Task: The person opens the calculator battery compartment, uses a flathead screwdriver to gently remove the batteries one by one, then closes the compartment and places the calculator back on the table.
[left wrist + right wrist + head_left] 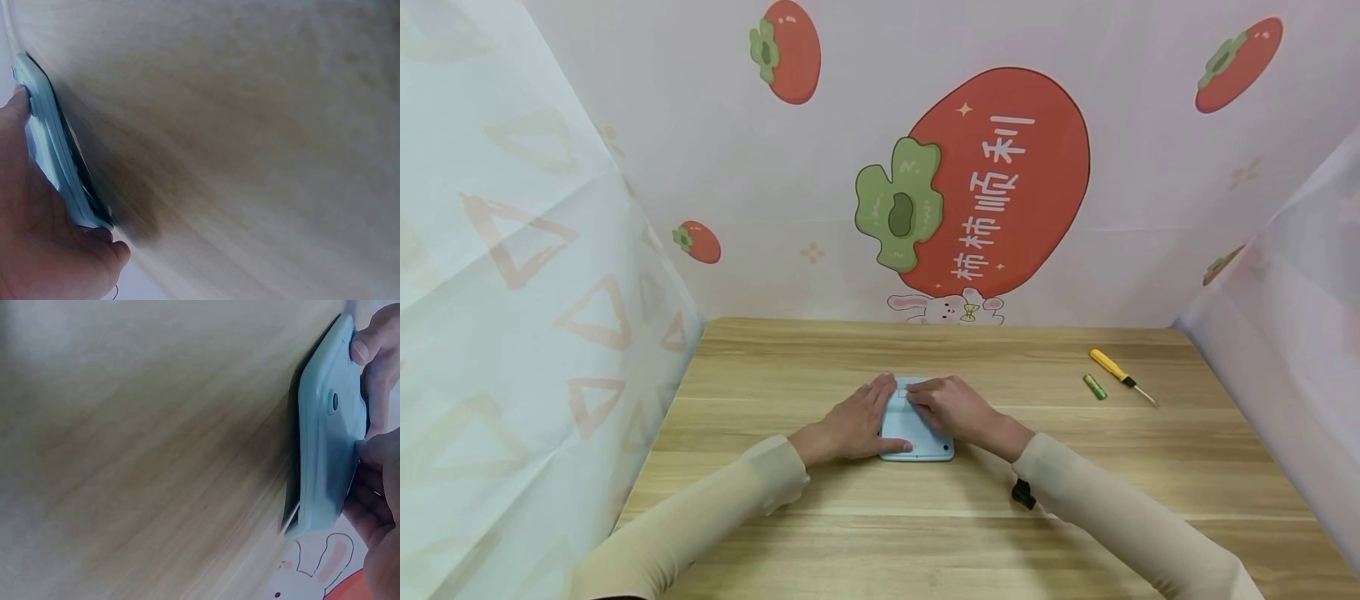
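Observation:
A light blue flat device (917, 429), like a small tablet with rounded corners, lies on the wooden table between both hands. Near its far end shows a small rectangular outline (903, 393). My left hand (857, 421) rests along its left edge with fingers straight, and the thumb presses across the near end. Over the far right part of the back, the fingers of my right hand (955, 408) are bent and bunched beside the outline. Whether they pinch anything there is hidden, also in the right wrist view, where the device's side (319, 437) and a dark round spot show.
To the right on the wooden table (850, 542) lie a yellow-handled screwdriver (1122, 377) and a small green battery (1094, 387). A black object (1022, 493) shows beneath the right sleeve. Printed cloth walls (737, 275) stand at the back and both sides.

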The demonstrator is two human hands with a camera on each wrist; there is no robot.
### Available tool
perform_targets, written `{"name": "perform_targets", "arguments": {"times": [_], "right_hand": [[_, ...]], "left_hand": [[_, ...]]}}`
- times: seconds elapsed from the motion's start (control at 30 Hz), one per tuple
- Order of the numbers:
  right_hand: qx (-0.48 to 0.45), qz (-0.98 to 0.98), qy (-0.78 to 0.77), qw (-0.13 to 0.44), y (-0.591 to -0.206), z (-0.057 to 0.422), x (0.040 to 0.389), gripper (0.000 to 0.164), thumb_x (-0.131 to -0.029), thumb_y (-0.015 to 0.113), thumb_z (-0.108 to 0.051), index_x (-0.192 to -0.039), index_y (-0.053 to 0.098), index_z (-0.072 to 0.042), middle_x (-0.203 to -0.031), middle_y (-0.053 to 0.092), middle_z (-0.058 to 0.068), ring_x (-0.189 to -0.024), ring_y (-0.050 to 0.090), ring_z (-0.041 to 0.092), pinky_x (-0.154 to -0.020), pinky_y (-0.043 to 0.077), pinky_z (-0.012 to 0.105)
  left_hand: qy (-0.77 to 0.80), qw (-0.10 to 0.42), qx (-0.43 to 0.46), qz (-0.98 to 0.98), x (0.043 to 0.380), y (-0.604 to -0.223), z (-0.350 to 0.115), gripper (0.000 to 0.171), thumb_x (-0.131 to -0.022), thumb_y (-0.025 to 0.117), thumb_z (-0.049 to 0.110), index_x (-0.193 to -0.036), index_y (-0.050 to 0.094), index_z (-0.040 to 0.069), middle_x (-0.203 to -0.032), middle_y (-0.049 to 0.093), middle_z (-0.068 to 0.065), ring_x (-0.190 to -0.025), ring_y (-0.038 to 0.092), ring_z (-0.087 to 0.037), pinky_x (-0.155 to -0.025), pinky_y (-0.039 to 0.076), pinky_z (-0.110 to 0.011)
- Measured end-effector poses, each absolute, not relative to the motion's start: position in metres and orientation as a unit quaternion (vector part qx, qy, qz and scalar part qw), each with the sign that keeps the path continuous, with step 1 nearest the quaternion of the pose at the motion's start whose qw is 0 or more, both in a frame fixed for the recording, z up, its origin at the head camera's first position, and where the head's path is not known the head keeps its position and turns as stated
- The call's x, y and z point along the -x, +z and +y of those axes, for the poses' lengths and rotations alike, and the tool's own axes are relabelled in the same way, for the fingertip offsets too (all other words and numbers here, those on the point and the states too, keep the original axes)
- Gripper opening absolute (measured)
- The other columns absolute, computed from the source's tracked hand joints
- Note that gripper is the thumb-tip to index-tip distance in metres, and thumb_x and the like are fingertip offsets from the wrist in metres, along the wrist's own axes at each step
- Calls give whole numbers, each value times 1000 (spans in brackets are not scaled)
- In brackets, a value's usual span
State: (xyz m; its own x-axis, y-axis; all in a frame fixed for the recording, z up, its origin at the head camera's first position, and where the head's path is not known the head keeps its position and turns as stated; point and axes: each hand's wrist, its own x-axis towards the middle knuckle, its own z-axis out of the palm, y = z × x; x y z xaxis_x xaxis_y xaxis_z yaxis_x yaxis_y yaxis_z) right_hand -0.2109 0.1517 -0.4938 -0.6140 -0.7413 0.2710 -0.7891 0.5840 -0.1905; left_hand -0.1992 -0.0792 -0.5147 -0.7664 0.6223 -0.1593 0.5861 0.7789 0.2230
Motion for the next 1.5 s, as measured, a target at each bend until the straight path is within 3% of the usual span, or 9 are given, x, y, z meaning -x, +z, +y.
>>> {"name": "perform_targets", "arguments": {"times": [0.5, 0.93, 1.5], "right_hand": [[-351, -909, 221, 49, -491, 148, 213, 23, -92, 83, -4, -114, 81, -1, -113, 80, 12, -105, 78, 25, -87, 64, 40], [-342, -912, 226, 29, -486, 148, 212, 21, -95, 80, -5, -115, 81, -1, -114, 79, 12, -105, 77, 25, -85, 64, 39], [-252, -924, 288, -9, -483, 141, 223, 12, -89, 84, 0, -99, 86, -5, -99, 82, 8, -96, 79, 22, -81, 65, 37]], "left_hand": [[82, 117, -321, 936, 198, -514, -78, 116, -94, 51, 82, -168, 14, 1, -177, 14, -15, -164, 14, -25, -131, 22, -42], [76, 115, -320, 937, 198, -515, -77, 116, -94, 50, 83, -168, 15, 1, -177, 14, -15, -164, 14, -25, -131, 23, -42], [83, 115, -319, 937, 200, -514, -78, 114, -94, 53, 81, -168, 15, 2, -177, 15, -15, -164, 16, -25, -130, 24, -43]]}}
